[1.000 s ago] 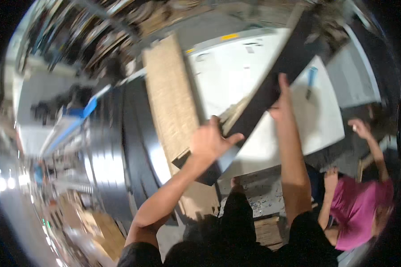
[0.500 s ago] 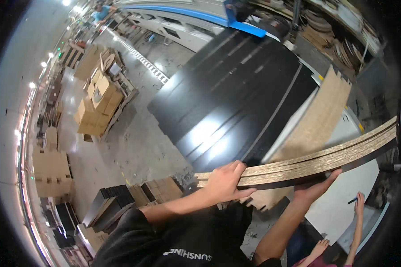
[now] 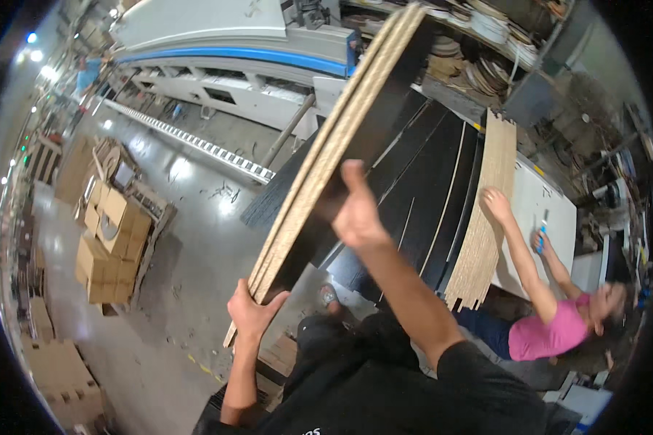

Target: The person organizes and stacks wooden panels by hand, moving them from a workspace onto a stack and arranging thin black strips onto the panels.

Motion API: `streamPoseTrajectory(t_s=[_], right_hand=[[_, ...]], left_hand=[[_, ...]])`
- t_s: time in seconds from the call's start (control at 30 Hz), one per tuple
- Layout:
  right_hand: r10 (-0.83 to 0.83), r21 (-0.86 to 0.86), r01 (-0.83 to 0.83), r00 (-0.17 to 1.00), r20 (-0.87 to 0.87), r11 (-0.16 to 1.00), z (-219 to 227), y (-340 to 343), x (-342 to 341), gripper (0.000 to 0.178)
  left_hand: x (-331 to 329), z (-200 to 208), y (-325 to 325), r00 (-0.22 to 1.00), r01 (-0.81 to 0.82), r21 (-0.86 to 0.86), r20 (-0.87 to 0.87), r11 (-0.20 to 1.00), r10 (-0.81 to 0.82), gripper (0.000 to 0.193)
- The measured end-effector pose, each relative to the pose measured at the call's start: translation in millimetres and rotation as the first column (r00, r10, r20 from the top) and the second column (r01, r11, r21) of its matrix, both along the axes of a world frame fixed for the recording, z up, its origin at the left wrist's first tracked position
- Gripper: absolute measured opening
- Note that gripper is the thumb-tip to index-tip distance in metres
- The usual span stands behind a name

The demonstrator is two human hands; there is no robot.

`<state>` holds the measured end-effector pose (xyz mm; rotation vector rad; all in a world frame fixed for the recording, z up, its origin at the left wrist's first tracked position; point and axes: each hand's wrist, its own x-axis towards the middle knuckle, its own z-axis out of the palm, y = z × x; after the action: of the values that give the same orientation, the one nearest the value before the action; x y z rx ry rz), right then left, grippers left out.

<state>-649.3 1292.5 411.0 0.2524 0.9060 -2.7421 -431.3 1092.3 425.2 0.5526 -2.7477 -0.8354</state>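
Observation:
A bundle of long panels, black-faced with raw tan particleboard edges, slants up in front of me, raised at its far end. My left hand grips the near lower end, thumb on the black side and fingers around the edge. Against the black face, near the middle, my right hand supports the bundle; some of its fingers are hidden. Behind and right of it lie black panels spread side by side, with pale edges showing between some.
A co-worker in a pink shirt stands at right, one hand on a tan panel, the other holding a blue-handled tool over a white surface. Left are cardboard boxes on a pallet; a machine with a blue strip stands behind.
The bundle has swung from lying nearly level toward the right to slanting steeply upward, away from me. Both hands moved left with it. The co-worker has shifted a hand onto the tan panel.

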Motion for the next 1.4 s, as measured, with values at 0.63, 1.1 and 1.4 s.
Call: streamPoseTrajectory(t_s=[0.63, 1.1, 1.4], right_hand=[[0.022, 0.529, 0.458, 0.742, -0.670, 0.714, 109, -287, -57, 0.123], [0.774, 0.810, 0.515, 0.378, -0.508, 0.280, 219, -617, -175, 0.051], [0.935, 0.288, 0.957, 0.081, -0.346, 0.024, 176, -751, -325, 0.042]], left_hand=[[-51, -89, -283, 0.936, -0.230, 0.304, -0.190, 0.925, 0.295, 0.079], [-32, -106, -550, 0.878, -0.345, 0.144, -0.299, 0.928, 0.373, 0.077], [-28, -86, -658, 0.871, -0.464, 0.180, -0.081, 0.867, 0.484, 0.075]])
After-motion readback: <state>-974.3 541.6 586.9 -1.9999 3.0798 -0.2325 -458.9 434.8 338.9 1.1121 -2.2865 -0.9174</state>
